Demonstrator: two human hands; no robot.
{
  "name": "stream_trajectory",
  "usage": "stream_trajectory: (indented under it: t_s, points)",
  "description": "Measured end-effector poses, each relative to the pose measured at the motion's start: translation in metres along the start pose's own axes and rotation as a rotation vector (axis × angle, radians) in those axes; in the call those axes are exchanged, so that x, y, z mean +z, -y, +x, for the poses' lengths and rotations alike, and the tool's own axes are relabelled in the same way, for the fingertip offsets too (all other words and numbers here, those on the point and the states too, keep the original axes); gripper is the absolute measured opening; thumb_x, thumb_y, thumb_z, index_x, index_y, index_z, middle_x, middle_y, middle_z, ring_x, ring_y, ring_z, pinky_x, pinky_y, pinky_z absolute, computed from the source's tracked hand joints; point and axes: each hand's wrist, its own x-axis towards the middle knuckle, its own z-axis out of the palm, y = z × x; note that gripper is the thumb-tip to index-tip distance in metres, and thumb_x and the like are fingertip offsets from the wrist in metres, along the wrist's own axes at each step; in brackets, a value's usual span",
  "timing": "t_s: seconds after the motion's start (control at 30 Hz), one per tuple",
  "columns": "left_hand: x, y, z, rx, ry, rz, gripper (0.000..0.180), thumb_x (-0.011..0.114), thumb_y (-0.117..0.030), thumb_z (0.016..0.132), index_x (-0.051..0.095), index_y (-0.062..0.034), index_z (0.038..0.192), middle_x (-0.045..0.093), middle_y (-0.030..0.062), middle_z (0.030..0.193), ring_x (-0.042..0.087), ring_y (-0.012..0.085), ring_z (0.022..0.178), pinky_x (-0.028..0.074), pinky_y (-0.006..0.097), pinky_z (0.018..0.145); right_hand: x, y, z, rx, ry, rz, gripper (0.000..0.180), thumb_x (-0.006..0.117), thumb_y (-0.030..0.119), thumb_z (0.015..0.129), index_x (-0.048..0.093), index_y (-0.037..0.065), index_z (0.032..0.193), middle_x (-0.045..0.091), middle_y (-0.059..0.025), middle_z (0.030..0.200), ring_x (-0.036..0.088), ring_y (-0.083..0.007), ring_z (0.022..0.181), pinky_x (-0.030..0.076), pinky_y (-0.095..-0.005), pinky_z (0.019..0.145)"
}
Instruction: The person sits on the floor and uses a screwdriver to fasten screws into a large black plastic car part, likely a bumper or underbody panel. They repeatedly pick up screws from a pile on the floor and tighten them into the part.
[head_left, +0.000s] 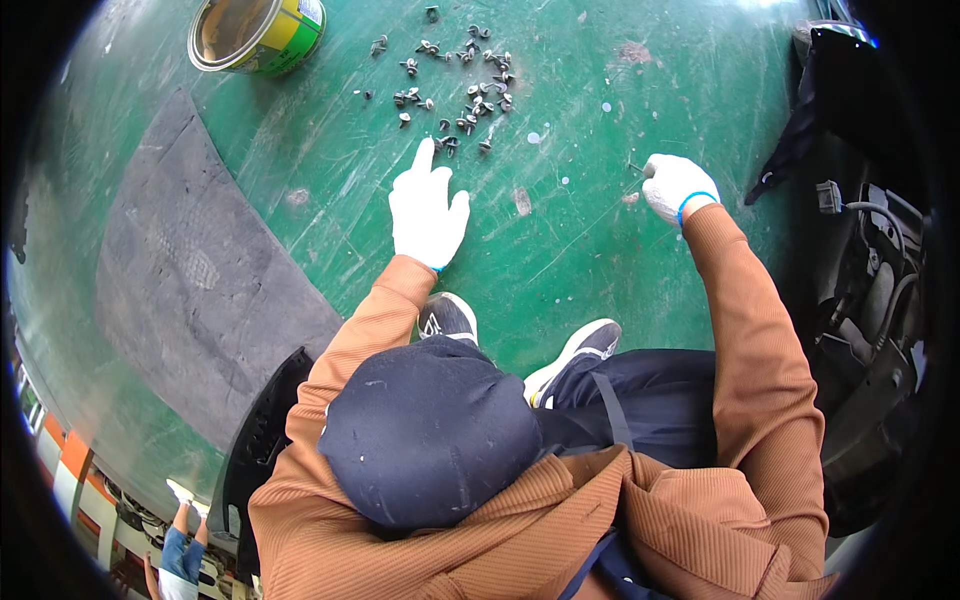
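Dark screws with broad heads (467, 123) lie loosely scattered on the green floor in front of me. My left hand (428, 210), in a white glove, reaches to the near edge of them. Its index finger stretches out, its thumb stands apart, and its fingertip is close beside a small group of screws (448, 146). Off to the right, my right hand (674, 186), gloved alike with a blue cuff, is closed. A thin dark screw shank (635, 167) sticks out from its fingertips; the rest is hidden in the fingers.
An open yellow and green tin (262, 40) stands at the far left. A grey mat (190, 270) lies on the left floor. Dark vehicle parts with cables (875, 290) rise along the right side. My shoes (575, 355) are close below my hands. Another person (182, 555) is at lower left.
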Motion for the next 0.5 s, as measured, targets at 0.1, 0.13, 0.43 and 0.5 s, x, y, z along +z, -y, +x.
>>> stream_trajectory:
  t_s: [0.1,0.13,0.43,0.5]
  points:
    - [0.003,-0.003,-0.001,-0.053,0.013,-0.023,0.039,0.076,-0.025,0.084,0.068,-0.0013,0.115,0.041,0.0251,0.162,0.055,0.0416,0.122,0.044,0.053,0.103,0.008,-0.017,0.005,-0.034,-0.045,0.051,0.033,0.06,0.023,0.093,0.075,0.008,0.118,0.074,-0.021,0.121,0.069,-0.0393,0.115,0.054,-0.0444,0.1]
    - [0.004,-0.004,-0.001,-0.071,0.012,-0.027,0.039,0.077,-0.025,0.084,0.069,-0.0013,0.114,0.041,0.0253,0.162,0.055,0.0417,0.122,0.044,0.053,0.103,0.009,-0.021,0.005,-0.045,-0.05,0.067,0.033,0.059,0.023,0.093,0.075,0.008,0.118,0.074,-0.0209,0.121,0.069,-0.0395,0.114,0.054,-0.0444,0.1]
    - [0.013,-0.008,0.004,0.052,-0.068,-0.053,0.033,0.08,-0.022,0.083,0.07,-0.0039,0.109,0.047,0.0269,0.158,0.055,0.0427,0.125,0.042,0.051,0.107,0.012,-0.025,0.001,0.005,-0.03,0.129,0.031,0.058,0.021,0.095,0.073,0.008,0.119,0.073,-0.0199,0.123,0.069,-0.039,0.115,0.053,-0.0441,0.1]
    - [0.012,-0.018,0.012,0.107,-0.135,-0.047,0.027,0.081,-0.021,0.081,0.071,-0.0055,0.101,0.05,0.0262,0.156,0.057,0.0409,0.121,0.043,0.051,0.104,0.021,-0.027,-0.001,0.009,-0.098,0.172,0.029,0.058,0.02,0.092,0.072,0.006,0.113,0.074,-0.0211,0.115,0.069,-0.0403,0.11,0.054,-0.0455,0.097]
